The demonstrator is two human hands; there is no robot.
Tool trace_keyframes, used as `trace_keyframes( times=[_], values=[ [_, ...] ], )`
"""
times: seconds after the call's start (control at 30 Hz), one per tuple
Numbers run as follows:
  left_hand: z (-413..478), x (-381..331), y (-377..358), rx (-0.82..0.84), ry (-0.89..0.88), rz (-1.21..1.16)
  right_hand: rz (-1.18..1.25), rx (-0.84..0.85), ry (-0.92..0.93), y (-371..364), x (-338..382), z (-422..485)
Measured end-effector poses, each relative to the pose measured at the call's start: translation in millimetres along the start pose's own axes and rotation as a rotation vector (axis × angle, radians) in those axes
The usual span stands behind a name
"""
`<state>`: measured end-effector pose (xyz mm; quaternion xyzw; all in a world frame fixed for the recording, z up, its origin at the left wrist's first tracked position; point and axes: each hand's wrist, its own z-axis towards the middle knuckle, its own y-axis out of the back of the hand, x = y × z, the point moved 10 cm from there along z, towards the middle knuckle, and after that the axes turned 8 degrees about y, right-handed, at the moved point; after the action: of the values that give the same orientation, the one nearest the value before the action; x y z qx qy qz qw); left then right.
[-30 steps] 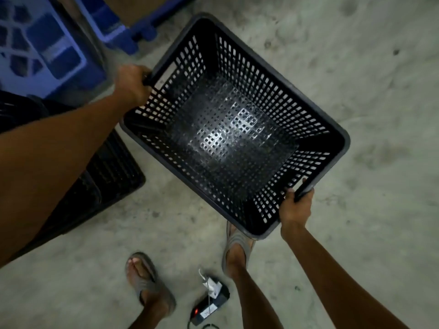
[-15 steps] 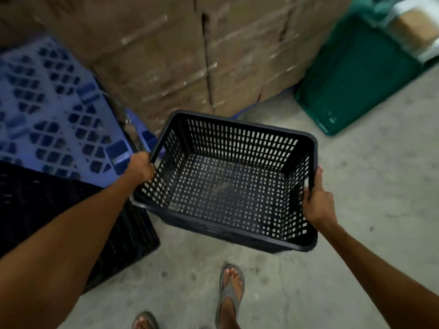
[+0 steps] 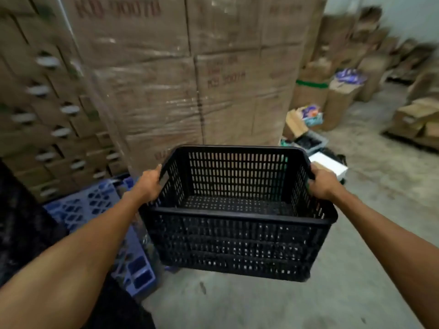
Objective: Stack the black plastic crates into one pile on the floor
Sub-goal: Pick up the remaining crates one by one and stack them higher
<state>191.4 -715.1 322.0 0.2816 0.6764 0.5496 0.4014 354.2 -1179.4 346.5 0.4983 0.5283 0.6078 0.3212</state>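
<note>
While left hand (image 3: 148, 184) grips crate (image 3: 237, 243) rim, right hand (image 3: 320, 184) grips opposite.

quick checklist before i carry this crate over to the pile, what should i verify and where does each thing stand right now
1. Left hand grips the left rim of the black crate: ok.
2. Right hand grips the right rim: ok.
3. Crate empty: ok, only its perforated bottom shows.
4. Crate upright and about level: ok.
5. Pile in sight: cannot tell; the dark shape at the left edge is blurred and cut off.
6. Way straight ahead: not ok; wrapped cartons stand beyond the crate and a blue pallet is on the left. Bare concrete floor shows to the right.
</note>
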Motion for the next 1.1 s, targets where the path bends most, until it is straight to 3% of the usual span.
trace_keyframes(
  times=[0.27, 0.47, 0.77, 1.1],
  values=[
    [-69, -17, 259, -0.312, -0.102, -0.011, 0.005, -0.319, 0.033, 235, 102, -100],
    [-140, -1, 406, -0.528, -0.153, -0.091, 0.031, -0.463, 0.054, 354, 179, -178],
    [-246, 135, 540, -0.697, 0.023, 0.023, 0.151, -0.545, 0.268, 386, 329, -235],
    [-386, 289, 626, -0.864, 0.274, 0.081, 0.152, -0.557, 0.539, 410, 510, -277]
  ],
)
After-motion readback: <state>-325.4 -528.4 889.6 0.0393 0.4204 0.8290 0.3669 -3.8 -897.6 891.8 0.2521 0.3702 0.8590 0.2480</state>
